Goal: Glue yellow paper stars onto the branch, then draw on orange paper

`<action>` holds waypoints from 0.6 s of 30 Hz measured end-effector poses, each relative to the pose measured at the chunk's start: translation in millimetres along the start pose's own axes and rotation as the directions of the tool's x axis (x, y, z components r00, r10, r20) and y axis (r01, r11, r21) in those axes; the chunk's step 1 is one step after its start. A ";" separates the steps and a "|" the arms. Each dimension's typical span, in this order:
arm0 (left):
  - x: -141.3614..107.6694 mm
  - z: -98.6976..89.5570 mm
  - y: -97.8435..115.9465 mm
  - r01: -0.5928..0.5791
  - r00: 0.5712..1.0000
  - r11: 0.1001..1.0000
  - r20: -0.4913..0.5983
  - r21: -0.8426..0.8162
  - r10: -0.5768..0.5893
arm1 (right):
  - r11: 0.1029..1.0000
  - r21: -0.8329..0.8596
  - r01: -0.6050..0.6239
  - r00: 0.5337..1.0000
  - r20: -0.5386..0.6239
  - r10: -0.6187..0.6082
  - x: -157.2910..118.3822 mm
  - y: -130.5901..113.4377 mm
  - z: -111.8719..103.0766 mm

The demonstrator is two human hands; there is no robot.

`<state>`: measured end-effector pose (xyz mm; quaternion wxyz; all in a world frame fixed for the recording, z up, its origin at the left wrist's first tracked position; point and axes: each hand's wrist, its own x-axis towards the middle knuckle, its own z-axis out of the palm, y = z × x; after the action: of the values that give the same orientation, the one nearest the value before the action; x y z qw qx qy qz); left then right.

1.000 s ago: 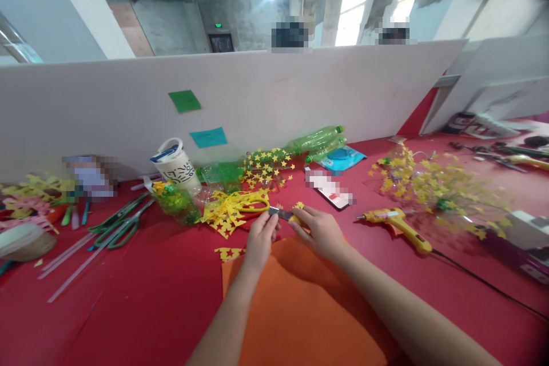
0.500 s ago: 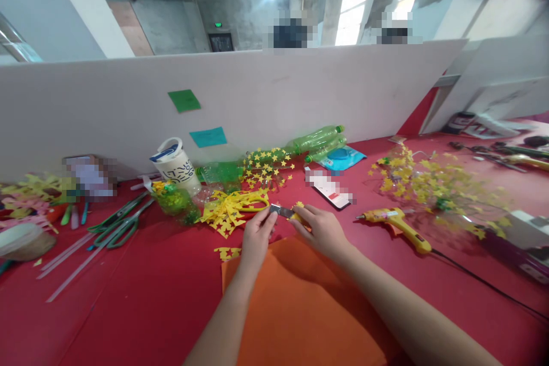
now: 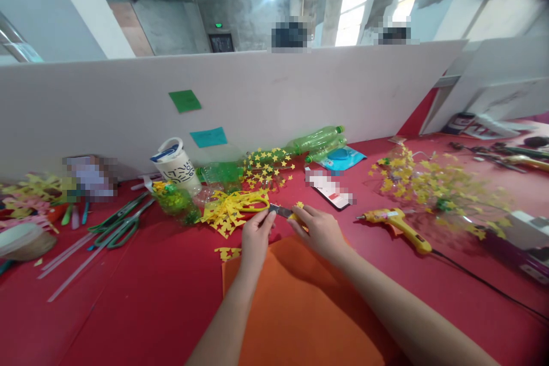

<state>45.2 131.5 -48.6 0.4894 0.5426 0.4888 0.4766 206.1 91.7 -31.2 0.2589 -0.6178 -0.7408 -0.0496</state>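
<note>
Both my hands are joined at a flat dark metal blade [image 3: 281,211] above the orange sheet's far edge. My left hand [image 3: 256,231] is closed, with thumb and fingers pinching the blade's left end. My right hand [image 3: 319,229] is closed around a yellow part at the other end, mostly hidden by the fingers; the exact kind of tool cannot be made out. Just left of the blade is a yellow loop handle [image 3: 257,204], beside cut yellow star-punched sheets [image 3: 225,211]. Under my wrists lies an orange sheet [image 3: 300,303].
Left are green-handled scissors [image 3: 122,229], clear glue sticks [image 3: 71,251] and a white cup [image 3: 174,163]. Green plastic bottles [image 3: 317,143] lie along the white partition [image 3: 257,91]. A phone [image 3: 330,189], a yellow glue gun [image 3: 398,226] with its cord and yellow star sprays [image 3: 429,183] are right.
The blade's left end has tilted slightly, and its bright glint has faded. My hands have barely shifted; the things on the table are unmoved.
</note>
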 end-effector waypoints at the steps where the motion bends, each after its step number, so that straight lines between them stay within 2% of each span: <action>1: 0.0 -0.2 0.2 -0.002 1.000 1.000 -0.002 0.004 0.002 | 1.000 -0.001 -0.002 1.000 0.002 0.002 -0.1 -0.7 0.3; 5: -0.1 -1.6 0.3 -0.007 1.000 1.000 -0.021 0.021 0.008 | 1.000 -0.010 -0.016 1.000 0.007 0.016 0.3 -2.5 1.5; 8: 0.0 -2.9 -0.4 -0.002 0.999 1.000 -0.037 0.026 0.003 | 0.997 -0.018 -0.075 0.997 0.002 0.075 2.5 0.7 2.1; 12: 0.8 -2.4 -1.1 0.018 0.999 1.000 -0.032 0.009 -0.018 | 0.985 0.069 -0.155 0.988 0.014 0.154 4.4 6.9 0.8; 15: 0.4 0.5 0.2 0.044 0.999 0.999 0.007 -0.011 -0.044 | 0.986 0.137 -0.092 0.995 0.053 0.085 2.3 5.9 -1.2; 18: -1.8 3.2 4.5 0.061 0.997 0.998 0.056 -0.028 -0.060 | 0.993 0.118 -0.015 0.996 0.091 0.004 -0.1 2.4 -2.8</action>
<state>48.5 129.3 -44.4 0.5250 0.5333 0.4841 0.4534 209.2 91.1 -29.4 0.2616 -0.6065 -0.7505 0.0237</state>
